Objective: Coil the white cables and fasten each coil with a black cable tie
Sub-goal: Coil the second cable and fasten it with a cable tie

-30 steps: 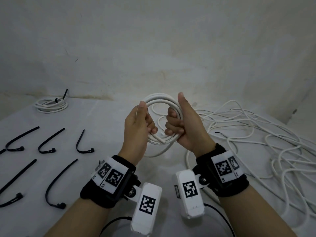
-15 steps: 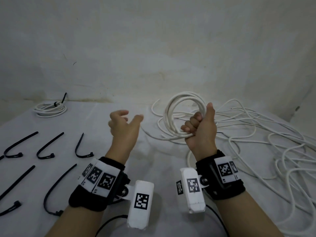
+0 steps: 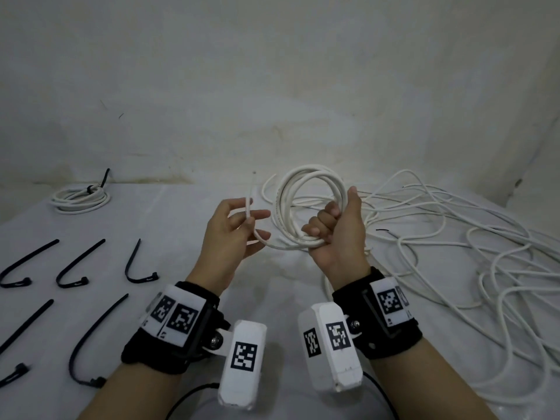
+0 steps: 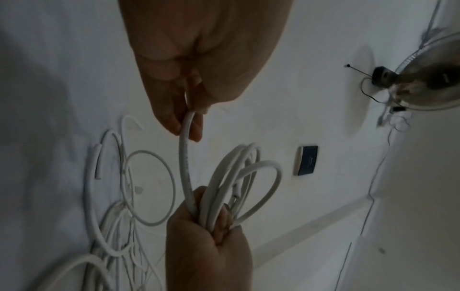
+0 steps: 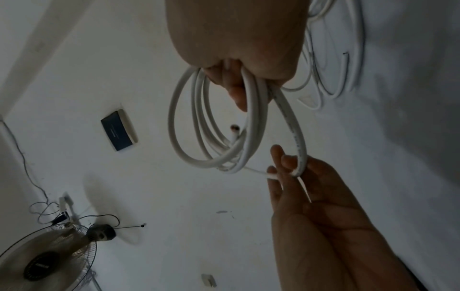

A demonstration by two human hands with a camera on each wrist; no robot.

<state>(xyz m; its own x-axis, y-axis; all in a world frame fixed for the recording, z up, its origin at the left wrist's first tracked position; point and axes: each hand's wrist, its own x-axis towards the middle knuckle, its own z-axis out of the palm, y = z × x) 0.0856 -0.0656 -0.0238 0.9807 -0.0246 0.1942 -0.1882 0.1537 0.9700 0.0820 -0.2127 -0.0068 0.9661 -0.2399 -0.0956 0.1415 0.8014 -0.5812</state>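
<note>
My right hand [image 3: 325, 227] grips the bottom of a white cable coil [image 3: 309, 189] of several loops and holds it upright above the table. In the right wrist view the coil [image 5: 216, 128] hangs from that fist [image 5: 236, 59]. A loose tail of the same cable [image 3: 249, 204] curves left out of the coil and points up. My left hand [image 3: 253, 227] pinches this tail between thumb and fingers; the left wrist view shows the pinch on the tail [image 4: 185, 137]. Several black cable ties [image 3: 138, 265] lie bent on the table to the left, untouched.
A finished white coil with a black tie [image 3: 80, 197] lies at the back left by the wall. A big tangle of loose white cables [image 3: 454, 247] covers the table's right side. The white-covered table [image 3: 181, 268] meets a wall at the back.
My left hand let go of the coil, swung left empty, and now pinches the cable's loose tail. My right hand carried the coil slightly to the right and turned it upright.
</note>
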